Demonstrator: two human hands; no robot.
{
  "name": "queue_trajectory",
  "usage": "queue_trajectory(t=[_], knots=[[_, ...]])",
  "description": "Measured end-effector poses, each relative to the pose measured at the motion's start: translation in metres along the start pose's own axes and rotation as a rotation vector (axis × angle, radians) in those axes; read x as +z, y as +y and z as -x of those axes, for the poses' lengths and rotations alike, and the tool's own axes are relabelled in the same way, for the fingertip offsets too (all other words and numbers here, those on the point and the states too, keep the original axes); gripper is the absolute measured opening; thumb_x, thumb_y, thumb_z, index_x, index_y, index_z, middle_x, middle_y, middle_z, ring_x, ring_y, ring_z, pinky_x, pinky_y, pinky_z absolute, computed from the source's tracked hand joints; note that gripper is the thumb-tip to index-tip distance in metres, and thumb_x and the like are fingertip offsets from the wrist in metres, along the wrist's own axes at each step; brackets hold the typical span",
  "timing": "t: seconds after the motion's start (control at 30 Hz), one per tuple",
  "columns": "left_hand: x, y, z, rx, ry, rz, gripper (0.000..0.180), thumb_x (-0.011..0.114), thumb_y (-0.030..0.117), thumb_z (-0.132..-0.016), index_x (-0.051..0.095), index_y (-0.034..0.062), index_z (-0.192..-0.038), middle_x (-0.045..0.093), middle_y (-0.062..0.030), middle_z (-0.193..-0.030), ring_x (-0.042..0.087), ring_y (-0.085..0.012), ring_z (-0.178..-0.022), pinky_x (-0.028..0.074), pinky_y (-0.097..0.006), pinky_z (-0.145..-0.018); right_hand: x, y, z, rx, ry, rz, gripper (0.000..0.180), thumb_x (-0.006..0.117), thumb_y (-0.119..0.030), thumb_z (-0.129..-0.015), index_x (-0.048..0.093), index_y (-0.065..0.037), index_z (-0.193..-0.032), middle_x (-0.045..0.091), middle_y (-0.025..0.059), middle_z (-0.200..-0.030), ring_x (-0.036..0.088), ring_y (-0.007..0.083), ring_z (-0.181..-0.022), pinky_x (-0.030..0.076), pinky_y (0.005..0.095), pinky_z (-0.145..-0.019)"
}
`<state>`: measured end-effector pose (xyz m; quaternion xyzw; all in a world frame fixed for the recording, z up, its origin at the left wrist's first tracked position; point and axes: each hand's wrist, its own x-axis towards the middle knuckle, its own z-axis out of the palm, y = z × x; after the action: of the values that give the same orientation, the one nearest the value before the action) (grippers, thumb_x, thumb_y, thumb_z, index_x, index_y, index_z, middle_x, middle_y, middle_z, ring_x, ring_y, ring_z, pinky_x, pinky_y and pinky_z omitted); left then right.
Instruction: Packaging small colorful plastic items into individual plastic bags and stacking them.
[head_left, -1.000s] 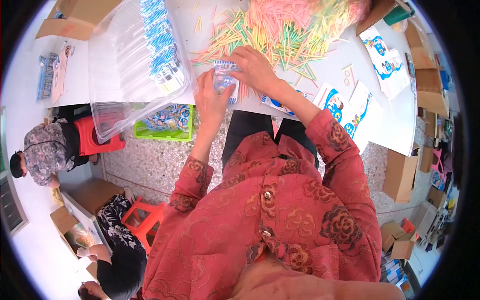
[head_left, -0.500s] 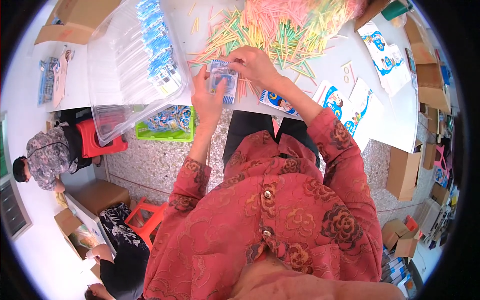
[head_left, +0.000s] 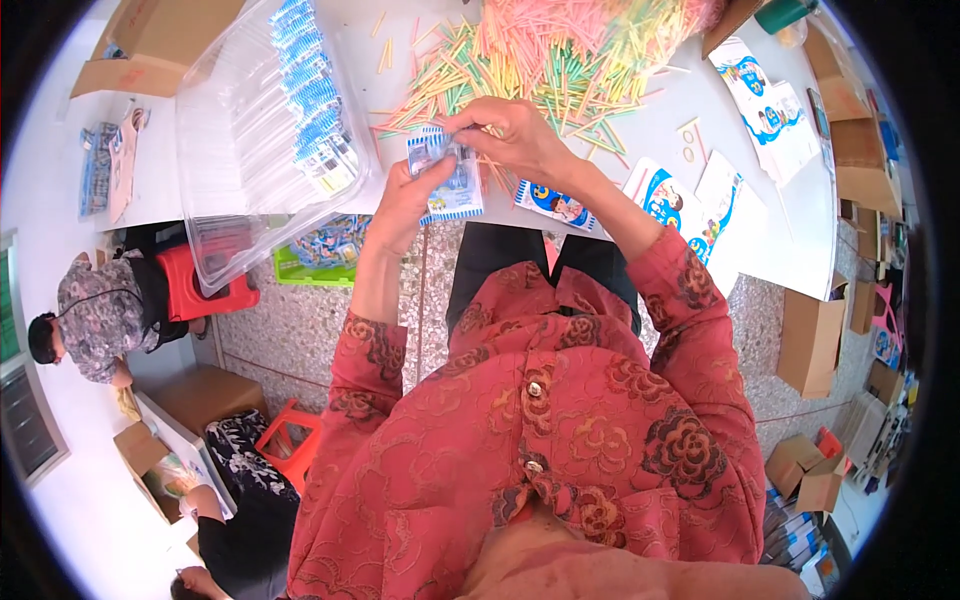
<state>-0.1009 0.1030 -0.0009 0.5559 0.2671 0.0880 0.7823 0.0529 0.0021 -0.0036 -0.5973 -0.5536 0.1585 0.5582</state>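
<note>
Both hands now lift the blue-and-white packet higher off the table: left hand gripping below, right hand pinching its top.

Both hands are meeting over the white counter edge: the left hand is gripping a small blue-and-white packet, the right hand pinching its top. Coloured sticks are lying heaped at twelve o'clock, a clear plastic tray at ten o'clock.
</note>
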Motion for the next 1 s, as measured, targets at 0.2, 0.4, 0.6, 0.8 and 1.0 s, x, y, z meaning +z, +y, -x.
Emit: queue_trajectory(t=[0.2,0.4,0.6,0.8,1.0], knots=[[0.016,-0.004,0.004,0.074,0.048,0.053,0.016,0.063,0.012,-0.082,0.064,0.0029,-0.095,0.064,-0.002,-0.086,0.059,-0.0084,-0.075,0.048,-0.023,-0.067,-0.015,-0.031,0.008,0.234,0.016,-0.054,0.024,0.07,-0.015,-0.073,0.06,-0.005,-0.093,0.059,0.0029,-0.076,0.056,0.0115,-0.068,0.045,0.0255,-0.061],[0.036,0.0,0.005,0.201,0.105,-0.003,0.017,0.067,0.007,-0.078,0.063,0.0005,-0.094,0.064,-0.0033,-0.085,0.06,-0.0091,-0.074,0.048,-0.023,-0.068,-0.024,-0.041,0.02,0.254,0.024,-0.033,0.025,0.072,-0.016,-0.072,0.056,-0.005,-0.087,0.055,0.0011,-0.071,0.052,0.0082,-0.066,0.043,0.0233,-0.059],[0.05,0.003,0.012,0.153,0.045,0.034,0.02,0.066,0.003,-0.077,0.062,-0.0007,-0.097,0.065,-0.0044,-0.087,0.06,-0.0098,-0.076,0.049,-0.024,-0.07,-0.039,-0.045,0.032,0.254,0.035,-0.037,0.018,0.07,-0.012,-0.073,0.056,-0.003,-0.081,0.055,0.0025,-0.068,0.052,0.0091,-0.064,0.044,0.0242,-0.059],[0.057,0.003,0.019,0.123,-0.025,0.049,0.021,0.065,0.0,-0.077,0.062,-0.0015,-0.098,0.064,-0.0048,-0.089,0.06,-0.01,-0.077,0.049,-0.024,-0.072,-0.054,-0.062,0.042,0.121,0.064,0.077,0.019,0.071,-0.009,-0.072,0.058,-0.002,-0.085,0.058,0.0048,-0.075,0.054,0.0119,-0.064,0.045,0.025,-0.06],[0.069,-0.001,0.016,0.205,0.053,0.018,0.02,0.067,0.0,-0.075,0.063,-0.0024,-0.095,0.065,-0.0044,-0.086,0.06,-0.009,-0.075,0.048,-0.023,-0.07,-0.065,-0.088,0.046,-0.086,0.2,0.329,0.025,0.071,-0.006,-0.068,0.06,-0.003,-0.09,0.057,0.0073,-0.092,0.058,0.0185,-0.074,0.048,0.0278,-0.064]])
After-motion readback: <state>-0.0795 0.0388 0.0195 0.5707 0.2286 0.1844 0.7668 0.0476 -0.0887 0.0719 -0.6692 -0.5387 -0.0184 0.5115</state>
